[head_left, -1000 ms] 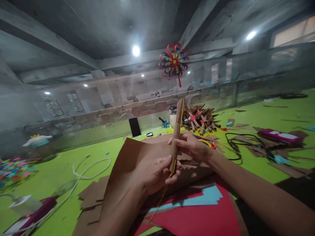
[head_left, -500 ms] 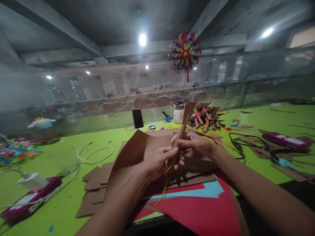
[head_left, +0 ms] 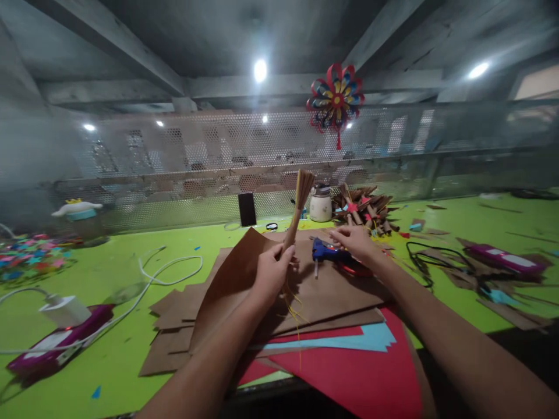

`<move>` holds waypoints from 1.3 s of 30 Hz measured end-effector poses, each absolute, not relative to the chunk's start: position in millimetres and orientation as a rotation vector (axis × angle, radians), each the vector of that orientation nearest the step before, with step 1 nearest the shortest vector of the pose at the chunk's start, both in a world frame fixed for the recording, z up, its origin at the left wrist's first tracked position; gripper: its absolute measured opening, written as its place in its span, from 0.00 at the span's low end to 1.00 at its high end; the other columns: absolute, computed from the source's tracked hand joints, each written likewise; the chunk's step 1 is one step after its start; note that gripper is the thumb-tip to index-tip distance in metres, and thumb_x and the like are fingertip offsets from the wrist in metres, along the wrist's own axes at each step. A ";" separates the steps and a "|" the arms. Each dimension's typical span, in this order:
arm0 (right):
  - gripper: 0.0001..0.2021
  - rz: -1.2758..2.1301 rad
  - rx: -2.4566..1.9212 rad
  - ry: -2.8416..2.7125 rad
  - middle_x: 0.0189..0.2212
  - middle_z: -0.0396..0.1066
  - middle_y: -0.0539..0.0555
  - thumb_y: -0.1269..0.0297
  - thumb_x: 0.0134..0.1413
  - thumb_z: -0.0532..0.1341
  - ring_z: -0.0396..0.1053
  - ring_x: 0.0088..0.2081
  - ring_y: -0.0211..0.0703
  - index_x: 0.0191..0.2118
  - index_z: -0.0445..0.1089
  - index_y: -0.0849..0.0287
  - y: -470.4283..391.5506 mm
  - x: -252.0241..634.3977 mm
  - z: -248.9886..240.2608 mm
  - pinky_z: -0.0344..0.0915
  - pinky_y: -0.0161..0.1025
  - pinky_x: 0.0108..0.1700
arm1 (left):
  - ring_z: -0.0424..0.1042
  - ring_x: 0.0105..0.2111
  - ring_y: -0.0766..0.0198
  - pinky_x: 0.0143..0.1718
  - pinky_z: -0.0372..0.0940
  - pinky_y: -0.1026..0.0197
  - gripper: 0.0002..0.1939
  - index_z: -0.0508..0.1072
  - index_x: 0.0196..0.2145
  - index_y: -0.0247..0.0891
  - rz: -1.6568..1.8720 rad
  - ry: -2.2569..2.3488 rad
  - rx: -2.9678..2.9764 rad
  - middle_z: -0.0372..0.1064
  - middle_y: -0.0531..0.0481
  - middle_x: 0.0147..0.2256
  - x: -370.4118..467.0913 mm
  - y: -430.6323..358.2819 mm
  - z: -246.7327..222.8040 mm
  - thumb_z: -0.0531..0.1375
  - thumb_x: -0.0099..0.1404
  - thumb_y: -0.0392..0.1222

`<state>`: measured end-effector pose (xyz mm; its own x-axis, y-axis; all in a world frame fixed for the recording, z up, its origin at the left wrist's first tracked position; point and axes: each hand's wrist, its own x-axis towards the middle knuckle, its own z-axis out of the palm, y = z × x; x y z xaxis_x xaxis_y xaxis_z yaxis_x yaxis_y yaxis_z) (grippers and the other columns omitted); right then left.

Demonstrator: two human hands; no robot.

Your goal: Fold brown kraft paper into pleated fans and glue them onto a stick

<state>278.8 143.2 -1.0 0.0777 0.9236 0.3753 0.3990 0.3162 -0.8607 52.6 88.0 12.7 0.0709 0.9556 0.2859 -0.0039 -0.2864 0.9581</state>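
Note:
My left hand (head_left: 276, 269) is closed around the lower part of a brown paper roll (head_left: 293, 224) whose upper end is cut into a fringe. Yellow string (head_left: 293, 305) dangles beneath that hand. Over to the right, my right hand (head_left: 353, 241) hovers above a blue glue gun (head_left: 325, 250), its fingers bent and partly spread, with nothing visible in them. The glue gun lies on brown paper sheets (head_left: 332, 291). Red paper (head_left: 358, 378) and light blue paper (head_left: 367, 338) stick out from under the sheets.
Behind the hands stand a white jar (head_left: 321, 206), a dark phone (head_left: 247, 209) and a pile of brown rolls (head_left: 369, 212). Purple power strips (head_left: 504, 259) and cables lie at both sides. Paper stars (head_left: 32, 259) cover the far left.
My right hand has let go of the roll and moved right. My left hand now holds the roll alone, further left and more upright. The blue glue gun has come into view.

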 end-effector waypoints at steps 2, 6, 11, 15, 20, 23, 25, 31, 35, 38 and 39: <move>0.17 0.478 -1.369 -1.566 0.19 0.68 0.52 0.52 0.46 0.58 0.66 0.22 0.38 0.24 0.69 0.63 149.4 291.7 -2.4 0.62 0.34 0.24 | 0.68 0.23 0.66 0.22 0.62 0.66 0.15 0.71 0.32 0.31 1.379 1.041 1.403 0.69 0.48 0.24 50.5 92.6 8.9 0.62 0.53 0.48; 0.15 0.415 -1.422 -1.692 0.18 0.68 0.52 0.56 0.47 0.56 0.65 0.23 0.40 0.23 0.71 0.63 153.1 296.3 -6.8 0.61 0.35 0.27 | 0.63 0.19 0.71 0.20 0.57 0.69 0.14 0.70 0.30 0.32 1.419 1.067 1.342 0.67 0.52 0.21 46.6 97.2 5.2 0.63 0.50 0.46; 0.09 0.147 -1.439 -2.021 0.33 0.73 0.57 0.65 0.42 0.60 0.66 0.40 0.49 0.32 0.74 0.61 144.5 271.5 -12.6 0.60 0.39 0.43 | 0.59 0.18 0.74 0.20 0.54 0.70 0.14 0.69 0.29 0.33 1.456 1.044 1.325 0.62 0.55 0.20 45.1 97.1 7.0 0.64 0.49 0.46; 0.15 -0.258 -1.648 -2.246 0.43 0.68 0.65 0.67 0.42 0.60 0.59 0.47 0.56 0.40 0.71 0.65 140.2 260.5 -19.7 0.56 0.45 0.47 | 0.63 0.22 0.72 0.23 0.58 0.69 0.17 0.70 0.31 0.33 1.447 0.893 1.238 0.65 0.51 0.26 45.9 94.4 10.5 0.62 0.50 0.50; 0.13 -0.328 -1.710 -2.240 0.40 0.67 0.66 0.73 0.40 0.58 0.60 0.46 0.55 0.37 0.71 0.66 145.8 257.8 -28.2 0.57 0.45 0.46 | 0.63 0.24 0.71 0.23 0.58 0.70 0.15 0.70 0.33 0.33 1.517 0.945 1.374 0.65 0.50 0.26 48.1 89.8 13.8 0.59 0.54 0.48; 0.11 -0.283 -1.641 -2.172 0.38 0.69 0.63 0.69 0.42 0.60 0.62 0.44 0.54 0.35 0.70 0.65 146.5 262.7 -25.9 0.59 0.44 0.45 | 0.64 0.23 0.70 0.22 0.59 0.69 0.14 0.70 0.35 0.33 1.557 1.024 1.437 0.66 0.50 0.25 47.7 91.0 11.7 0.57 0.57 0.47; 0.12 -0.043 -1.525 -2.045 0.36 0.71 0.60 0.62 0.45 0.60 0.66 0.39 0.51 0.36 0.70 0.63 143.4 268.8 -18.8 0.62 0.43 0.41 | 0.65 0.23 0.69 0.22 0.59 0.69 0.14 0.70 0.36 0.33 1.567 1.086 1.472 0.65 0.50 0.24 46.3 95.0 7.5 0.56 0.58 0.47; 0.18 0.832 -1.162 -1.760 0.31 0.74 0.57 0.50 0.50 0.57 0.72 0.35 0.49 0.32 0.72 0.61 115.1 278.5 17.9 0.68 0.42 0.39 | 0.64 0.22 0.69 0.23 0.59 0.68 0.14 0.69 0.37 0.33 1.609 1.155 1.459 0.66 0.50 0.24 43.2 108.1 -5.9 0.55 0.59 0.47; 0.18 0.905 -0.953 -1.794 0.31 0.74 0.58 0.49 0.51 0.57 0.73 0.32 0.46 0.33 0.71 0.62 93.1 266.6 30.8 0.69 0.42 0.39 | 0.64 0.21 0.70 0.23 0.60 0.67 0.12 0.69 0.37 0.32 1.597 1.140 1.423 0.66 0.50 0.24 44.4 107.9 -5.7 0.54 0.60 0.44; 0.18 0.777 -0.883 -1.876 0.30 0.74 0.58 0.49 0.52 0.56 0.72 0.32 0.44 0.33 0.71 0.62 86.5 254.7 28.7 0.68 0.40 0.39 | 0.64 0.22 0.70 0.23 0.60 0.68 0.12 0.70 0.36 0.32 1.584 1.119 1.393 0.66 0.50 0.24 45.7 106.0 -4.0 0.55 0.59 0.43; 0.19 0.711 -0.890 -1.900 0.30 0.74 0.57 0.49 0.53 0.56 0.71 0.32 0.44 0.32 0.71 0.62 86.3 251.4 26.5 0.68 0.39 0.38 | 0.64 0.22 0.70 0.23 0.60 0.68 0.12 0.70 0.36 0.32 1.578 1.118 1.388 0.66 0.50 0.23 46.2 105.4 -3.7 0.55 0.59 0.43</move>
